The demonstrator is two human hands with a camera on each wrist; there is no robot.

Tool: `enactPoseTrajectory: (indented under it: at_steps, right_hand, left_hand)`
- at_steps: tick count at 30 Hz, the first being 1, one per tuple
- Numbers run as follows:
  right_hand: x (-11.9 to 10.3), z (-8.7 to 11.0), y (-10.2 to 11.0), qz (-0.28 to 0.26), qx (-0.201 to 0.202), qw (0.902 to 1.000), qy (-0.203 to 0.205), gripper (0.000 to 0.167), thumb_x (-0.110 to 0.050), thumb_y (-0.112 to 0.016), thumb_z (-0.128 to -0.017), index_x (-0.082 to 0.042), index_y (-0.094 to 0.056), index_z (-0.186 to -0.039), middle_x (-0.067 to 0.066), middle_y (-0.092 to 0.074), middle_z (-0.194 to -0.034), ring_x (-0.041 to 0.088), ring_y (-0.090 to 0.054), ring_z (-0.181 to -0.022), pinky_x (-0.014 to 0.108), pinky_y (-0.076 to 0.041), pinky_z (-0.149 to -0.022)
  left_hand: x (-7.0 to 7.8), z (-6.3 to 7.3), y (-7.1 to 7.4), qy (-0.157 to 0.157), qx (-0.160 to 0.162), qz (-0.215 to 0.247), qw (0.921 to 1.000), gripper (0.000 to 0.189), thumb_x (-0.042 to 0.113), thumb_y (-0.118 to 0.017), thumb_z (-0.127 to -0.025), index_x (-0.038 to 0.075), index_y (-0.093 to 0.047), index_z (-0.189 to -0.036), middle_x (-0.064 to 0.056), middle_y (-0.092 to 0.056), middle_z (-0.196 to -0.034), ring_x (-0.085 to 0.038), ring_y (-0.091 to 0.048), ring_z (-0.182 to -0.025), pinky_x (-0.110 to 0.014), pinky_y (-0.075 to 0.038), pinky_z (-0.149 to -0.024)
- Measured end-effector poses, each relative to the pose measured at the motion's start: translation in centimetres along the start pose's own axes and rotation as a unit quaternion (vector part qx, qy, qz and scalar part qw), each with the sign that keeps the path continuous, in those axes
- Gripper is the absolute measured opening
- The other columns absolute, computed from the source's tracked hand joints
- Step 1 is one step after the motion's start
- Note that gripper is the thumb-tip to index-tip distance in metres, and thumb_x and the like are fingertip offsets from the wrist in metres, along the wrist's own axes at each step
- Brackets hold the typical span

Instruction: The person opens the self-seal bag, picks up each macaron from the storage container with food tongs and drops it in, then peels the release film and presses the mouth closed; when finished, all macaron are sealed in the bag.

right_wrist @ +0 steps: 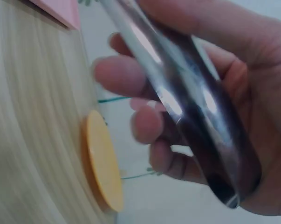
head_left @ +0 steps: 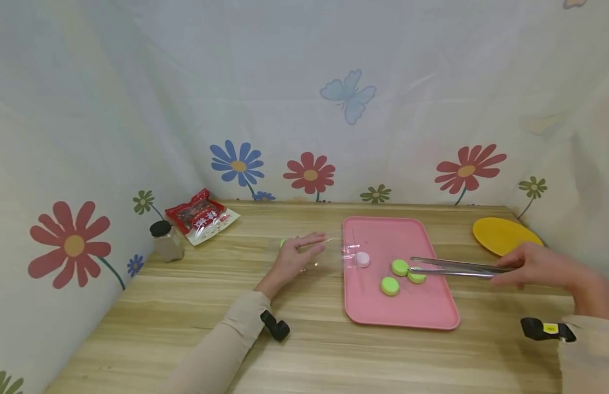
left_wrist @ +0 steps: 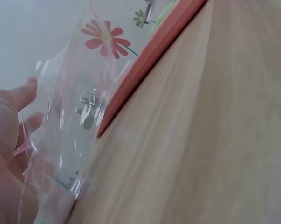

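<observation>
My left hand (head_left: 293, 257) touches a clear plastic package (left_wrist: 68, 121), fingers mostly straight, thumb apart. The package overlaps the left edge of a pink tray (head_left: 402, 317). Beyond that hand, a green macaron (head_left: 283, 242) is partly hidden. Silver tongs (head_left: 462, 268) lie in the grip of my right hand (head_left: 540, 266), fingers and thumb around the handle end. Their arms stand apart, tips over the tray, one arm crossing a green macaron (head_left: 416, 277). Two more green macarons (head_left: 390, 285) sit beside it. A pale pink macaron (head_left: 363, 259) lies near the tray's left side, by the plastic.
At the right back is a yellow plate (head_left: 503, 235), close to my right hand. A red and white snack bag (head_left: 202, 217) and a jar with a black lid (head_left: 167, 241) stand at the back left. Flowered cloth (head_left: 284, 109) hangs behind the wooden table (head_left: 304, 350).
</observation>
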State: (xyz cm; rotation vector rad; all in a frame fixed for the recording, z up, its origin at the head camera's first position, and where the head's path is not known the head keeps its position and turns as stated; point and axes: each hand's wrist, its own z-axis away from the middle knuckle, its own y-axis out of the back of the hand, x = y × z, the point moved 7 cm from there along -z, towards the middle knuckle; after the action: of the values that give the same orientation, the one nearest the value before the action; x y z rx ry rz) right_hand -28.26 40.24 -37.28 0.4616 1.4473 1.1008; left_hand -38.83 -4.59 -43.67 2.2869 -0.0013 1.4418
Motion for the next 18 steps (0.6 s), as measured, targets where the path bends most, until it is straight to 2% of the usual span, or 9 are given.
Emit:
enactPoseTrajectory:
  at_steps: [4, 7, 14, 18]
  right_hand:
    - [0.6, 0.4, 0.1, 0.016, -0.006, 0.9990, -0.042, 0.044, -0.025, -0.081, -0.084, 0.008, -0.072, -0.112, -0.003, -0.056, -0.065, 0.012, -0.050, -0.058, 0.025, -0.045, -0.056]
    - [0.8, 0.4, 0.2, 0.032, -0.005, 0.9975, -0.064, 0.050, -0.027, -0.083, -0.082, 0.010, -0.070, -0.114, -0.003, -0.056, -0.063, 0.015, -0.052, -0.058, 0.026, -0.047, -0.058]
    - [0.6, 0.6, 0.0, 0.032, -0.013, 0.9985, -0.042, 0.044, -0.025, -0.081, -0.084, 0.008, -0.073, -0.111, 0.001, -0.060, -0.059, 0.017, -0.057, -0.053, 0.025, -0.043, -0.056]
    - [0.5, 0.8, 0.0, 0.043, -0.009, 0.9984, -0.035, 0.045, -0.026, -0.080, -0.085, 0.009, -0.072, -0.112, -0.001, -0.059, -0.056, 0.014, -0.054, -0.052, 0.024, -0.040, -0.054]
  left_hand:
    - [0.4, 0.0, 0.1, -0.010, 0.002, -0.002, 0.9999, 0.035, 0.036, -0.071, -0.095, 0.015, -0.074, -0.122, -0.003, -0.063, -0.136, -0.021, -0.047, -0.138, -0.053, -0.011, -0.121]
    - [0.7, 0.0, 0.1, -0.018, 0.007, -0.001, 0.9998, 0.030, 0.032, -0.071, -0.095, 0.016, -0.075, -0.120, -0.005, -0.063, -0.135, -0.025, -0.046, -0.138, -0.054, -0.011, -0.121]
    - [1.4, 0.1, 0.1, -0.023, 0.014, -0.002, 0.9996, 0.027, 0.022, -0.073, -0.094, 0.010, -0.074, -0.118, -0.012, -0.063, -0.135, -0.029, -0.046, -0.138, -0.053, -0.010, -0.122]
    - [1.4, 0.1, 0.2, -0.028, 0.015, -0.006, 0.9995, 0.028, 0.024, -0.072, -0.094, 0.011, -0.074, -0.119, -0.009, -0.064, -0.133, -0.025, -0.047, -0.137, -0.051, -0.011, -0.122]
